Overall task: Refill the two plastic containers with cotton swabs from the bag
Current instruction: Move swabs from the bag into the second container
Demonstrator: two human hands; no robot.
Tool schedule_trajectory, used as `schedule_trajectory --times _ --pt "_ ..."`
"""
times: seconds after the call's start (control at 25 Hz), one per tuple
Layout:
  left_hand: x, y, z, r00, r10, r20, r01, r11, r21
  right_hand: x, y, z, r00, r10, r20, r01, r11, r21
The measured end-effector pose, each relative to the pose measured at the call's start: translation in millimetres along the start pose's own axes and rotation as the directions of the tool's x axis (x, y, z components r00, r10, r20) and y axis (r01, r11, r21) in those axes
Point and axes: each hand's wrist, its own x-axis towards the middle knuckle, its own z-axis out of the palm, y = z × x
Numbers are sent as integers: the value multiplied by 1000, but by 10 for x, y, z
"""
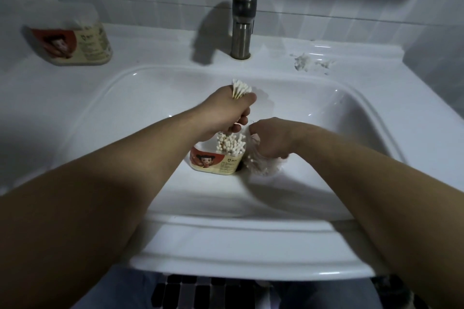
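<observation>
The left hand (226, 113) curls tightly round a bundle of cotton swabs (240, 88) just above the open plastic container (216, 162) standing in the sink basin (326, 113), already partly stocked, while the right hand (272, 138) grips the clear bag (263, 167) just beside it. Filling this one seems the step in hand; the 2nd container (75, 42) sits on the counter (155, 47) at far left, well apart. Next, the bundle likely needs lowering upright into the opening without spilling.
</observation>
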Motion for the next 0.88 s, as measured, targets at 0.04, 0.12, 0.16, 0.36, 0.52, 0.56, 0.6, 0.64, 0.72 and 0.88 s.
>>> schedule_trajectory --times 0.04,0.12,0.16,0.36,0.52,0.56,0.6,0.64,0.72,0.88 --pt "-1 2 3 1000 2 6 -2 1000 4 2 2 0 1000 9 -6 -9 1000 -5" --pt "-2 -1 5 1000 1 17 -1 1000 11 9 4 -1 999 33 -9 -33 999 -29" --pt "0 -5 5 1000 -3 20 3 1000 13 7 0 -3 999 43 -9 -43 998 -37" --pt "-7 -14 29 999 -15 50 14 1000 19 17 0 4 998 45 -47 -48 997 -55" --pt "-16 -18 45 997 -9 78 7 999 33 -26 -2 -25 997 37 -62 -39 998 -42" --pt "-16 -20 45 996 -11 84 8 1000 25 -38 -5 -42 997 35 -64 -37 999 -36" --pt "-18 -17 43 996 -11 87 9 1000 19 -45 2 -59 997 33 -63 -35 999 -27" --pt "-19 -15 43 996 -11 89 9 1000 20 -47 15 -76 998 34 -59 -34 999 -15" --pt "-18 -17 43 995 -16 94 13 999 37 -50 60 -119 997 44 -69 -41 998 37" --pt "-16 -57 37 991 -58 124 46 994 96 -139 150 -238 992 50 -113 -28 981 190"
